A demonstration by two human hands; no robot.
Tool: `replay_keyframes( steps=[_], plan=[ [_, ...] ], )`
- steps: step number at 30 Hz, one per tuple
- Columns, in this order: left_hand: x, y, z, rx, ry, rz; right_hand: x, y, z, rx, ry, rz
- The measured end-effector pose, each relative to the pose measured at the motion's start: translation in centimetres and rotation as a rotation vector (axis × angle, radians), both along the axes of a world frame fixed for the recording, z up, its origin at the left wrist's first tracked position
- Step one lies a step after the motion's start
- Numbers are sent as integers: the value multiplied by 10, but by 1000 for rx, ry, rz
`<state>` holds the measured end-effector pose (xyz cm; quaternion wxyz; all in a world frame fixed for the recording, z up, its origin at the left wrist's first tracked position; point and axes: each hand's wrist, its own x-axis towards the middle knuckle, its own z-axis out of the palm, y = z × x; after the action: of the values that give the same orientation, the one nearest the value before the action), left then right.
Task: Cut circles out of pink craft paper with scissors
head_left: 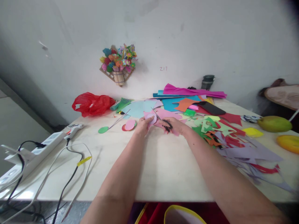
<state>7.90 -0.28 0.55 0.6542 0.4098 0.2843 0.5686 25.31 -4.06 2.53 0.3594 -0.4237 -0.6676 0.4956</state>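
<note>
My left hand (141,125) pinches a small pink paper piece (151,119) above the table (149,168). My right hand (175,126) grips black-handled scissors (163,122), whose blades point up and left into the pink piece. Beneath both hands lies more pink paper (167,114). Just left of my left hand sit cut paper circles, pink on red (129,125), and a green disc on a thin stick (104,129).
Coloured paper scraps (217,132) and sheets (182,101) cover the right and back. A red plastic bag (92,103) lies back left. A white power strip with cables (35,152) occupies the left edge. A mango (274,123) sits far right. A paper flower decoration (119,63) hangs on the wall.
</note>
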Motion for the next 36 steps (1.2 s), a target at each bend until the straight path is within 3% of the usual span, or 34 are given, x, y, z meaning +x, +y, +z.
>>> replay_keyframes(
  steps=[20,36],
  plan=[
    [1,5,-4,-33,-63,-22,-6,-2,-1,-14,16,-59],
    [3,2,-2,-32,-46,11,-6,1,-6,-43,63,-29]
  ],
)
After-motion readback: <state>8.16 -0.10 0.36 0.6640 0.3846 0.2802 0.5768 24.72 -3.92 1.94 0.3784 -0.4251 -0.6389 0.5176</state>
